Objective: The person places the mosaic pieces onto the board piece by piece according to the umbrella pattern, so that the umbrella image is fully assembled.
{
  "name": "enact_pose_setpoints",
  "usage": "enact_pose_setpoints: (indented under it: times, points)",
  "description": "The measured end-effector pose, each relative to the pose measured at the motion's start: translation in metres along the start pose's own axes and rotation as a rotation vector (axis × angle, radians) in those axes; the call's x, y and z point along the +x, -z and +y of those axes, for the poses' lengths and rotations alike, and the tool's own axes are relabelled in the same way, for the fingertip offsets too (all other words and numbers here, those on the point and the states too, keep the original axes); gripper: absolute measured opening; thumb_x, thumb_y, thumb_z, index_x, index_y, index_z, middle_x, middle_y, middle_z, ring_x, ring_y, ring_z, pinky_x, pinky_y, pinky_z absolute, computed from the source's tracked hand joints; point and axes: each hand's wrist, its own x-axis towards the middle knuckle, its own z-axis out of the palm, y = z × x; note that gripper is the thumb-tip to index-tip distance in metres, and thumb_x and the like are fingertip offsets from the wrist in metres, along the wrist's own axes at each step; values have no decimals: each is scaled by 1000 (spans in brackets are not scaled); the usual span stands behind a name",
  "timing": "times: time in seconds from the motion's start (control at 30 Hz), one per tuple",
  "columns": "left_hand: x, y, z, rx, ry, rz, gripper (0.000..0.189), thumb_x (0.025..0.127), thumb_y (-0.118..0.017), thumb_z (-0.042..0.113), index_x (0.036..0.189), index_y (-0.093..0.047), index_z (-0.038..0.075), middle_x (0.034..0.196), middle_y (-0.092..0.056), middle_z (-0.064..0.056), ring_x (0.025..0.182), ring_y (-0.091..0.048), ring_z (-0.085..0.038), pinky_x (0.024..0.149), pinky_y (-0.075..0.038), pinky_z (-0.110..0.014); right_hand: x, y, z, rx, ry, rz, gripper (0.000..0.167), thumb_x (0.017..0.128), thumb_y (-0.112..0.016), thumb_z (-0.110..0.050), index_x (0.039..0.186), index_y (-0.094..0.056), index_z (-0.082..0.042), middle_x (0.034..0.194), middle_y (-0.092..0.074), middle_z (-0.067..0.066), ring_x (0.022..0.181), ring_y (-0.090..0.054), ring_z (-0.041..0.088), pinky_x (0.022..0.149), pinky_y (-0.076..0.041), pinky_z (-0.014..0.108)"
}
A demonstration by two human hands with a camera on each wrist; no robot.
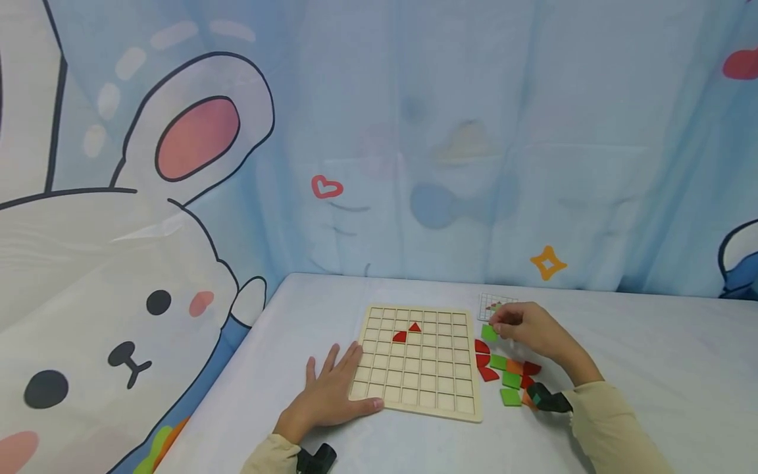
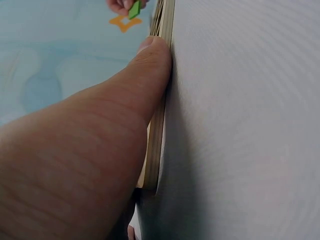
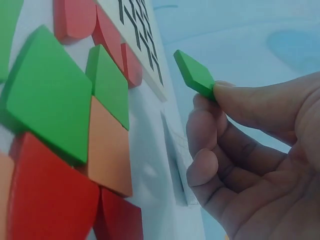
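Observation:
My right hand pinches a green square tile between thumb and fingertips, raised above the table to the right of the board. In the head view this tile shows just below the fingertips. My left hand lies with fingers spread at the left side of the wooden grid board, its thumb along the front edge. On the board, a red triangle and a red quarter-circle tile sit in neighbouring columns of the upper rows.
Loose tiles lie right of the board: several red curved ones, green squares and orange pieces, partly below my right wrist. A printed pattern card lies behind them. A patterned curtain hangs behind the white table.

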Motion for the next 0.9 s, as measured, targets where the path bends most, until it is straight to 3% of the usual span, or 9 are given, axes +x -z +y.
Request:
enact_pose_setpoints:
  times: [0.27, 0.6, 0.9]
  points:
    - [0, 3, 0, 10, 5, -1, 113, 93, -66, 75, 172, -22, 7, 178, -18, -7, 163, -4, -40, 119, 5, -75, 5, -9, -6, 11, 2, 27, 10, 101, -72, -5, 109, -77, -2, 105, -72, 6, 95, -61, 27, 79, -55, 38]
    - [0, -1, -3, 7, 8, 0, 115, 91, -64, 78, 172, -22, 7, 178, -18, -8, 163, -3, -41, 119, 8, -75, 11, -24, -17, 35, 15, 9, 9, 101, -70, -5, 107, -77, -2, 99, -72, 4, 89, -63, 25, 77, -55, 39]
    - [3, -1, -3, 11, 7, -6, 116, 91, -63, 80, 172, -21, 9, 179, -17, -6, 164, -2, -39, 119, 8, -75, 16, -39, -30, 37, 90, -15, 6, 102, -70, -5, 104, -76, -4, 96, -71, 3, 85, -62, 21, 73, -55, 34]
